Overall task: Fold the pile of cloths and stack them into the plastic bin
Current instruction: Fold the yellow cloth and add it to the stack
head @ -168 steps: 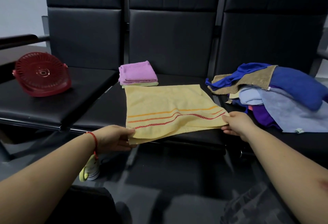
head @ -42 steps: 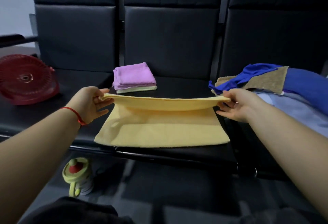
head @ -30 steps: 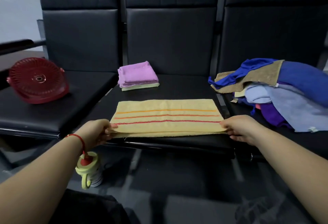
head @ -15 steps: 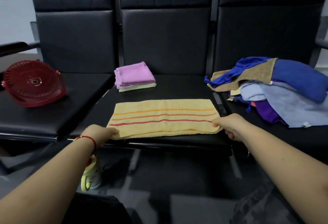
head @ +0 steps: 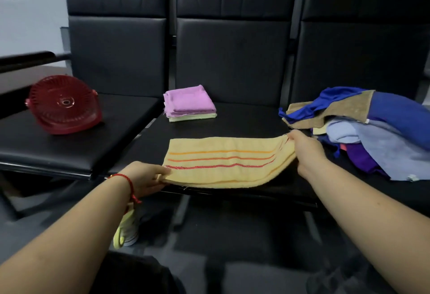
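A yellow towel (head: 223,161) with orange and red stripes lies folded in half on the middle black seat (head: 232,124). My left hand (head: 146,177) pinches its near left corner. My right hand (head: 307,151) grips the right end and lifts it off the seat. Behind the towel, a folded pink cloth (head: 188,100) sits on top of a pale green one. A loose pile of cloths (head: 372,128), blue, tan, lilac and purple, covers the right seat. No plastic bin is in view.
A red round fan (head: 62,105) stands on the left seat (head: 58,144). A yellow-green bottle (head: 125,233) sits on the floor below my left wrist. Black seat backs (head: 232,54) rise behind the seats.
The yellow towel went from spread flat to folded in half. In the last half second my right hand moved from the near right corner and raised the towel's right end.
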The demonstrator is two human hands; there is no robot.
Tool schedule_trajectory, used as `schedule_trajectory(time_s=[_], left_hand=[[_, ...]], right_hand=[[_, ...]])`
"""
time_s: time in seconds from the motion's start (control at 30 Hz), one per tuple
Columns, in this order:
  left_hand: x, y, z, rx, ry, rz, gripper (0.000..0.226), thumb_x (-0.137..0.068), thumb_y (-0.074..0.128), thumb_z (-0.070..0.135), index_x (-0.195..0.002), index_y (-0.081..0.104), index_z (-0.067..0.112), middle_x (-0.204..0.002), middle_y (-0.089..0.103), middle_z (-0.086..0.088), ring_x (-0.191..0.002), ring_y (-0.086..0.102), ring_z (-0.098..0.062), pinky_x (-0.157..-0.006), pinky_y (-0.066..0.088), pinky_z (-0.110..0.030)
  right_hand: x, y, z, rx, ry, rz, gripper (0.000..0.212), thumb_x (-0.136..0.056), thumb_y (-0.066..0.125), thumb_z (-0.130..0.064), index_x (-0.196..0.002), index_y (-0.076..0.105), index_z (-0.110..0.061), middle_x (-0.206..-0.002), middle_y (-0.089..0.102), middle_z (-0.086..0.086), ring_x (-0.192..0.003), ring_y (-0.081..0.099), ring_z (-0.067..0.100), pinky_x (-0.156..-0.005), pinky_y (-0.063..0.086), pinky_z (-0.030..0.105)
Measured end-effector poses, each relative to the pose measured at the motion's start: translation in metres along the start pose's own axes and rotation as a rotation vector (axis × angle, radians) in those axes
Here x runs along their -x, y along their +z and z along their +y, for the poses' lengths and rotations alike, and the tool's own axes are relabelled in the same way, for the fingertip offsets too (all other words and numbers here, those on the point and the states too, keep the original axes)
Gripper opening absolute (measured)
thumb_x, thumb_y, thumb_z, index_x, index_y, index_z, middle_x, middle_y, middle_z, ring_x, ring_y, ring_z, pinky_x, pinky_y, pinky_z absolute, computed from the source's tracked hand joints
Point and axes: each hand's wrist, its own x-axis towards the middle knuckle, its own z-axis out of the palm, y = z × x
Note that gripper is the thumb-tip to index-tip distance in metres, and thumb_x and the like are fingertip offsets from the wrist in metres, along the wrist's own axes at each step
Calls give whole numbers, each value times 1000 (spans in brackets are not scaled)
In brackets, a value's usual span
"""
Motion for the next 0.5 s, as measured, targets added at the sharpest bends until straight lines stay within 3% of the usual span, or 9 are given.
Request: schedule_trajectory(time_s=[0.07, 0.1, 0.17, 0.3, 0.37, 0.43, 0.5], left_hand=[[1, 1, 0, -17, 5, -22, 27, -85, 67, 6, -109, 60, -3, -77, 61, -10, -51, 61, -13, -41, 50, -19], [1, 0, 0, -27, 4, -31, 25, -86, 66, 7, -109, 61, -3, -75, 61, -9, -53, 61, -14, -42, 50, -19], [0, 0, 0, -43, 8, -47, 25, -87, 64, 7, -110, 61, -3, -76, 62, -9, -61, 61, -16, -46, 51, -21], [1, 0, 2, -25, 22, -35, 18, -92, 58, 14, -105, 60, 2, -78, 62, -8, -68, 60, -17, -56, 49, -26], [2, 1, 3, 0, 21, -46, 17, -95, 53, 23, -89, 60, 8, -63, 61, -4, -65, 56, -17, -61, 47, -28], [0, 0, 2, 11, 18, -55, 32, -97, 47, 35, -78, 55, 11, -49, 58, -1, -63, 53, -18, -65, 45, -29], [-1, -4, 1, 18, 21, -73, 38, -96, 45, 43, -78, 55, 11, -58, 58, -3, -66, 54, -20, -67, 46, -29]], right_hand=[[16, 23, -12, 42, -107, -30, 14, -86, 57, -27, -85, 57, -12, -78, 53, 2, -74, 53, 16, -68, 42, 31], [25, 37, -17, 61, -175, -49, 17, -88, 55, -25, -81, 56, -10, -75, 51, 1, -72, 51, 16, -67, 43, 33], [45, 63, -24, 89, -325, -62, 22, -90, 52, -23, -82, 55, -3, -74, 48, 3, -74, 48, 20, -68, 43, 37], [88, 116, -9, 162, -525, -243, 19, -89, 55, -25, -87, 56, -7, -74, 49, 0, -67, 45, 13, -57, 36, 28], [100, 140, 16, 342, -551, -421, 21, -89, 57, -31, -92, 54, -10, -79, 51, -5, -72, 47, 12, -64, 39, 28], [105, 161, 46, 688, -532, -605, 28, -87, 58, -44, -93, 51, -17, -88, 52, -6, -84, 50, 15, -74, 39, 29], [105, 174, 64, 939, -577, -671, 32, -85, 54, -52, -88, 51, -20, -96, 53, -3, -96, 51, 21, -81, 38, 32]])
